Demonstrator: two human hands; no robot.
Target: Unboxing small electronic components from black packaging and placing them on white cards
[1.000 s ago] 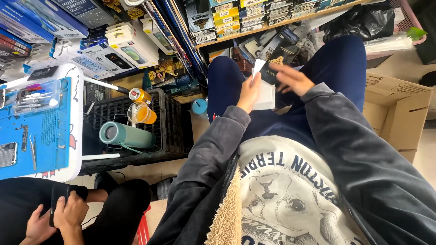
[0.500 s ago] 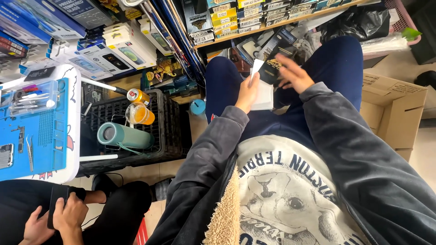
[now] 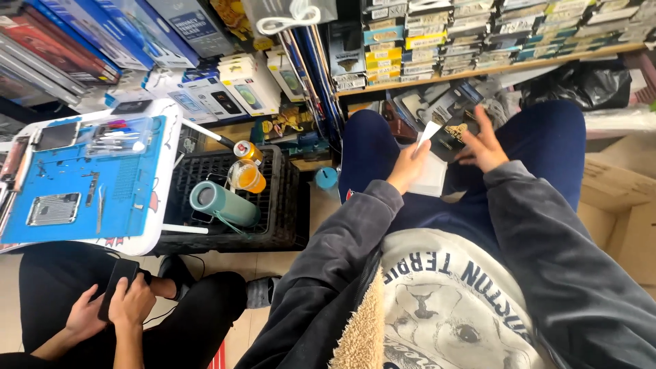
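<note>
White, thin paper slip (image 3: 429, 130) sits pinched in the left hand (image 3: 408, 167), while the right hand (image 3: 484, 145), fingers spread, half hides a dark flat packet (image 3: 452, 130).

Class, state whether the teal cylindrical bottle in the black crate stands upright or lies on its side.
On its side: the teal bottle lies lengthwise across the black crate.

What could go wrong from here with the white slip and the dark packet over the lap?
1. The left hand pinches the white slip only by its lower end; it may slide out and drop between the knees.
2. The right hand rests with spread fingers on the dark packet, not gripping it, so it might slip off the lap.
</note>
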